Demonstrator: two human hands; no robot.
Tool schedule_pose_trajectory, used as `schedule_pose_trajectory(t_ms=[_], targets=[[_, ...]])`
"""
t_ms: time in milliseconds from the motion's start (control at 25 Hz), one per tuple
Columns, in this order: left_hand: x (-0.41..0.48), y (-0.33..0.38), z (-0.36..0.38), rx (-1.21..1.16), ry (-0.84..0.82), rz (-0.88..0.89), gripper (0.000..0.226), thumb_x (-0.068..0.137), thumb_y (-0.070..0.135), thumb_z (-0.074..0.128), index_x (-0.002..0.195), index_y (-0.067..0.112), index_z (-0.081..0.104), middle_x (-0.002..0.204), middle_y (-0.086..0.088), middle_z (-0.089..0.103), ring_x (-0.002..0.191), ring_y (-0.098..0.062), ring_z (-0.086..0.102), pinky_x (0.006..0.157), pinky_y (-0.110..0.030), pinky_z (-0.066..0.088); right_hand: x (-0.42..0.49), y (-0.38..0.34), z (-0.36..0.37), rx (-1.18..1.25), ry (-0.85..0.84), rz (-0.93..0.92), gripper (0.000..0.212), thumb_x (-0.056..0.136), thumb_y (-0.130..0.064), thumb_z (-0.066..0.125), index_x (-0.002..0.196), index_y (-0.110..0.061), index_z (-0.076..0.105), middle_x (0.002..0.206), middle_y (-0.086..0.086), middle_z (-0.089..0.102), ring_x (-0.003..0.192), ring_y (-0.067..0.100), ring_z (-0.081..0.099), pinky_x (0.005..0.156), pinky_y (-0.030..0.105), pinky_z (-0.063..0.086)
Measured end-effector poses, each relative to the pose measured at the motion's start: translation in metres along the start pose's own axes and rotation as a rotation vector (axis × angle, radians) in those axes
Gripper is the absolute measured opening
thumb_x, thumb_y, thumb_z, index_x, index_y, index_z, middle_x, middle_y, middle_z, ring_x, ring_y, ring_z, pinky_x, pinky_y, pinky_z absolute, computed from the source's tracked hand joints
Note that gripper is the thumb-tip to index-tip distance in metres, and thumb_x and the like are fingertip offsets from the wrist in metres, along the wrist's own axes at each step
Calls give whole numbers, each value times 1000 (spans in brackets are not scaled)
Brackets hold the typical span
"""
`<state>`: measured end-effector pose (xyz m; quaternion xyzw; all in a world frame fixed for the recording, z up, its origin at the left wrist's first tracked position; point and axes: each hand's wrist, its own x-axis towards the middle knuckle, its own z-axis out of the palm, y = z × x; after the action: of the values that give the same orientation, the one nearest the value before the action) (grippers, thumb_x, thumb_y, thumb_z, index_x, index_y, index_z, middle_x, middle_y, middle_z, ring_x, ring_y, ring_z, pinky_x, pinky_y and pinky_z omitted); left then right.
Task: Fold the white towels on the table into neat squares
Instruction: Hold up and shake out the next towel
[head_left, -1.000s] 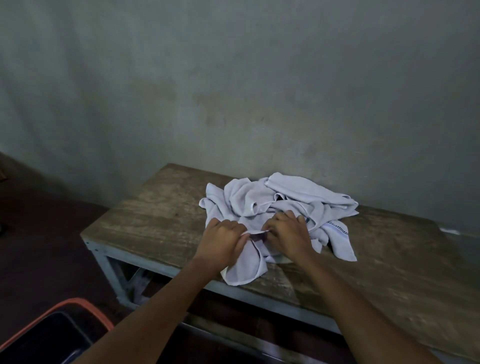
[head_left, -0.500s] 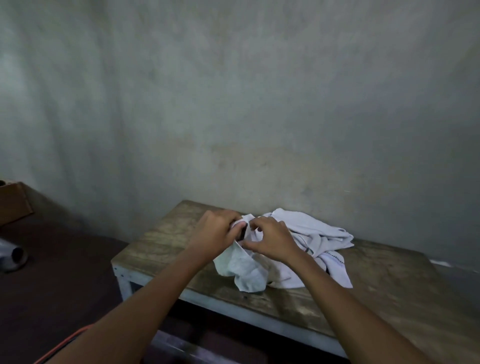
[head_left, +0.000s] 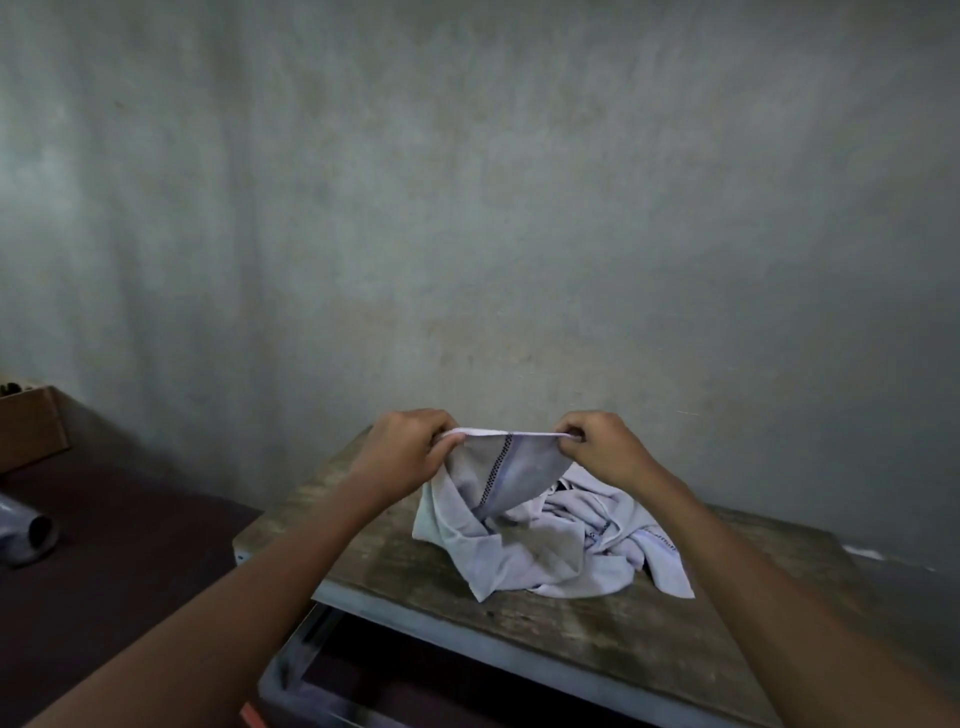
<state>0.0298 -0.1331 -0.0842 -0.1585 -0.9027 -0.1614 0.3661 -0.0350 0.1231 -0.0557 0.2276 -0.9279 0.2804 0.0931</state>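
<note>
Over the table, near its far-left corner, left hand and right hand pinch a soft, light towel by its hem; corners should grip best.

A stained grey wall fills the background. At far left, a brown cardboard box stands by it on the dark reddish floor, near 1 pale grey tube lying with its dark open end showing. An orange edge shows at the bottom.

1 white towel, with a dark stitched stripe, is held up taut by its top edge. Its lower part trails into a crumpled pile of white towels on the bench.
</note>
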Motion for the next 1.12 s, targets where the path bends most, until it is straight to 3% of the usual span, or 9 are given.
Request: schedule_pose_trajectory(t_ms=[80,240,360,480,600,680,800,960,1120], targets=[[4,6,-5,41,-53,-25,42,84,48,35,89,17,64,80,-2,69,73,-25,64,65,-34,50,-1,-12,-20,102,44,-45,16,82,-10,63,78,-24,66,73,-1,65,69,12,57,64,26,43],[14,31,-8,131,-104,-105,39,77,37,35,98,16,61,89,-7,70,86,-32,64,72,-34,44,-7,-43,-46,410,125,-60,11,77,-14,75,73,-19,66,77,6,68,69,13,59,66,27,46],[22,57,-8,-5,-111,-147,29,85,43,47,96,21,61,89,3,70,87,-20,65,79,-33,43,-9,-58,-59,478,76,-79,14,74,-10,77,70,-18,66,70,4,66,64,10,58,61,22,45],[27,70,-7,-172,-49,-209,21,80,43,49,87,28,62,82,11,69,84,-9,65,86,-37,45,-16,-68,-64,489,-76,-84,11,77,-3,73,76,-13,69,66,0,64,55,-3,56,55,11,42],[27,75,-3,-332,-29,-243,12,81,36,53,80,27,61,77,10,69,77,-8,65,80,-31,49,-20,-68,-64,446,-137,-79,15,79,1,70,83,-14,70,69,-1,62,60,-2,56,58,9,43],[27,78,-3,-468,-15,-306,8,87,22,57,79,21,57,76,3,69,71,-13,64,68,-23,47,-20,-60,-61,451,-129,-47,19,80,4,68,83,-15,68,72,1,60,67,7,55,64,14,46],[29,76,-7,-546,-11,-345,11,90,10,53,82,17,53,74,-5,64,62,-12,54,58,-19,39,-27,-46,-49,407,-165,32,4,81,-1,65,84,-2,68,74,5,60,68,13,52,66,27,42],[27,74,-13,-497,-107,-219,9,92,21,56,98,15,61,59,3,53,48,-2,44,48,-11,33,-34,-45,-41,477,-108,38,5,83,-14,70,81,-9,70,74,2,63,67,9,53,64,21,42],[36,78,-21,-505,-57,-184,10,88,32,62,85,25,68,54,3,50,47,-4,40,47,-16,31,-27,-59,-57,587,-30,5,9,78,-11,74,85,-5,72,83,7,70,74,12,62,73,23,49]])
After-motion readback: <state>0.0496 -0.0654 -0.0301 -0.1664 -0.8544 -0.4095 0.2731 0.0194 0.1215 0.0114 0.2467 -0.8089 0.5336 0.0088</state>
